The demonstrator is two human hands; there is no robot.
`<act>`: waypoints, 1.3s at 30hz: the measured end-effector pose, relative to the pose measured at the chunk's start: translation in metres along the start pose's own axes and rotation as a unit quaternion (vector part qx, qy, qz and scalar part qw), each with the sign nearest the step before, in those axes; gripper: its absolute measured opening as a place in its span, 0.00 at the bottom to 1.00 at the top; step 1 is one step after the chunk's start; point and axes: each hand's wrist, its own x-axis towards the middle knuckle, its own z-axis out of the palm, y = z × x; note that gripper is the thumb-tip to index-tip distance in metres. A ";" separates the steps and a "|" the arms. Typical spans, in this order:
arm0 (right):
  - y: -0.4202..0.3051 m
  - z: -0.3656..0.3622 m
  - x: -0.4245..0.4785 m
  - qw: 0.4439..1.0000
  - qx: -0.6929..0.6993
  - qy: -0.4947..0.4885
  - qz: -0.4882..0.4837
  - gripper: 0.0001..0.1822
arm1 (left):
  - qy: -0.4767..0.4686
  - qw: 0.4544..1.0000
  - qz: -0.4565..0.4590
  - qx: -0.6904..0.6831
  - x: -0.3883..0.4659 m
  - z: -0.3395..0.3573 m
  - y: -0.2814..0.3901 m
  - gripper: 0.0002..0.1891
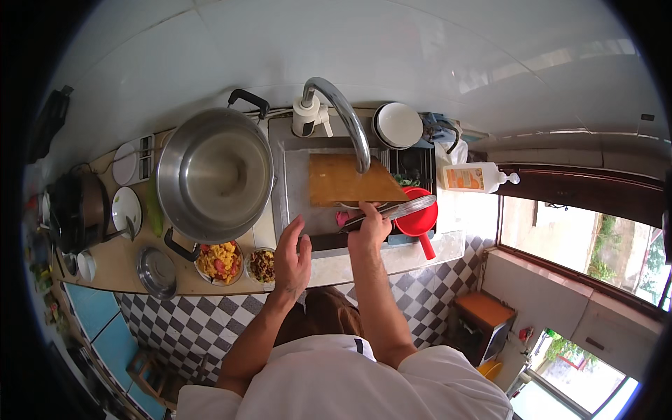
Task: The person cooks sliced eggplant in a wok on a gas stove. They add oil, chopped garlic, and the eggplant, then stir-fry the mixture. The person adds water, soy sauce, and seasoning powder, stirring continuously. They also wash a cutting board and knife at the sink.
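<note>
My right hand (370, 229) grips a flat, shiny metal item (412, 206), seen nearly edge-on, over the front of the sink; its exact kind is unclear. It partly covers a red plastic ladle or dipper (420, 223). My left hand (294, 260) holds nothing, its fingers apart, at the sink's front left edge. Beyond my right hand a wooden cutting board (344, 178) lies in the metal sink (296, 157), beneath the curved chrome faucet (349, 113). A small pink item (343, 217) shows just left of my right hand.
Left of the sink stands a large steel pot (215, 176). Before it are a dish of egg and tomato (219, 262), a bowl of minced food (261, 265) and a metal lid or dish (157, 273). Stacked bowls (400, 125) and a pump bottle (475, 177) stand right.
</note>
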 end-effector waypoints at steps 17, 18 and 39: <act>-0.010 -0.013 0.027 0.999 -0.030 -0.021 0.030 0.12 | -0.112 0.985 0.132 0.005 0.134 0.063 0.027 0.09; -0.005 -0.013 0.024 0.998 -0.039 -0.028 0.031 0.11 | -0.125 0.988 0.094 -0.010 0.144 0.084 0.010 0.11; 0.031 -0.069 0.003 0.996 -0.053 -0.052 -0.051 0.12 | -0.248 0.890 -0.382 0.012 0.144 0.085 -0.091 0.15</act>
